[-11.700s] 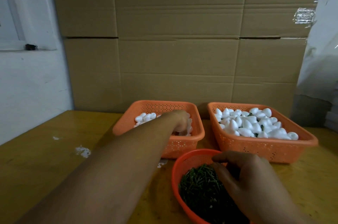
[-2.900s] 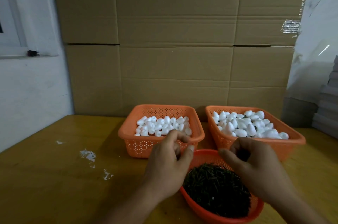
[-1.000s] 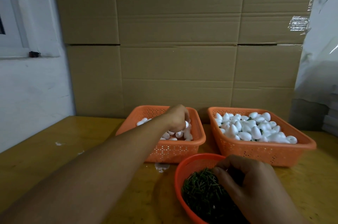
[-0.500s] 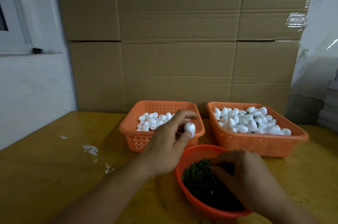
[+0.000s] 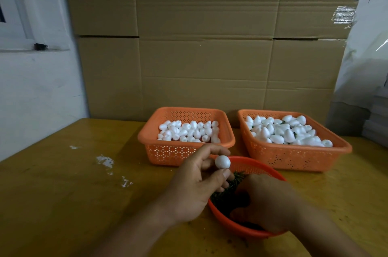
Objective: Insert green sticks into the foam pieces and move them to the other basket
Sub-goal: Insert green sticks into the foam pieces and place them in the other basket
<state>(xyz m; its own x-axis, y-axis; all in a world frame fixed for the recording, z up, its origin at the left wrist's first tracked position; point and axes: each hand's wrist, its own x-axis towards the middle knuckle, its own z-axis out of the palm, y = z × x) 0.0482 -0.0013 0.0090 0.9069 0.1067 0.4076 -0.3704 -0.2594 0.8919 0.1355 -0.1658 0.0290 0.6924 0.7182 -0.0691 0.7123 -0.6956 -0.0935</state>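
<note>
My left hand point(image 5: 195, 185) pinches a white foam piece point(image 5: 222, 161) between thumb and fingers, held over the left rim of the round orange bowl point(image 5: 241, 227). The bowl holds a heap of green sticks point(image 5: 225, 195). My right hand point(image 5: 266, 202) is curled down into the sticks; whether its fingertips hold one is hidden. Behind stand two orange baskets: the left basket point(image 5: 168, 151) holds plain foam pieces, the right basket point(image 5: 294, 158) holds foam pieces with green bits showing between them.
The yellow wooden table point(image 5: 63, 193) carries white foam crumbs point(image 5: 105, 161) left of the baskets. A wall of cardboard boxes point(image 5: 205, 46) stands right behind the baskets. Grey stacked sheets point(image 5: 378, 122) lie at the far right.
My left hand has brought a foam piece from the left basket back toward me, over the bowl's rim. My right hand stays in the green sticks.
</note>
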